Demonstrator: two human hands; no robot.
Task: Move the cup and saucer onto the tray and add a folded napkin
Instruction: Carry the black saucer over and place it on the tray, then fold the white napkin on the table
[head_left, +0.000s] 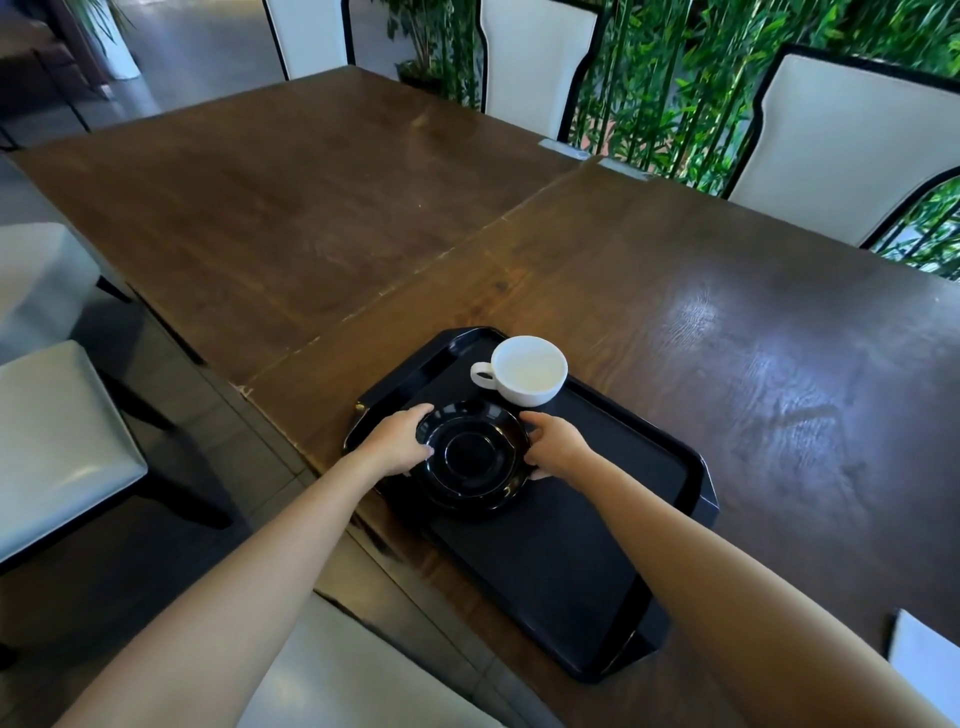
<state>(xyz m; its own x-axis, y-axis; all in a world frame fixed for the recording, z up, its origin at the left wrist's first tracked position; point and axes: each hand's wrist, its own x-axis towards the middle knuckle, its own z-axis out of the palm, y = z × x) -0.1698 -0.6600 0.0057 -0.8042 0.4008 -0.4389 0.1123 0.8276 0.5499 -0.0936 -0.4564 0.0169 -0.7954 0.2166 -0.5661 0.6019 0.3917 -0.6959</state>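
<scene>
Black glossy saucer (470, 457) sits low-centre of the frame on the left part of the tray (597, 545), round, with a raised ring around a shallow centre well, face up and empty. Whether it rests on the tray or is lifted just clear of it, cannot tell. Left hand (395, 441) has its grip closed on the saucer's left rim, thumb on top; right hand (558, 447) has its grip closed on the right rim, fingers curled under the edge.

White cup (527, 370) stands upright just above the saucer in the frame, at the tray's upper edge, apart from the saucer or barely beside it. Inside looks pale and empty. Its handle points toward frame left.

Tray is black, rectangular with cut corners and a raised rim; long axis runs diagonally from upper left to lower right of the frame. It lies on the dark wood bench (779, 364), near the bench's left edge.

White napkin (924, 670) lies flat at the lower right corner of the frame, well apart from the tray.
</scene>
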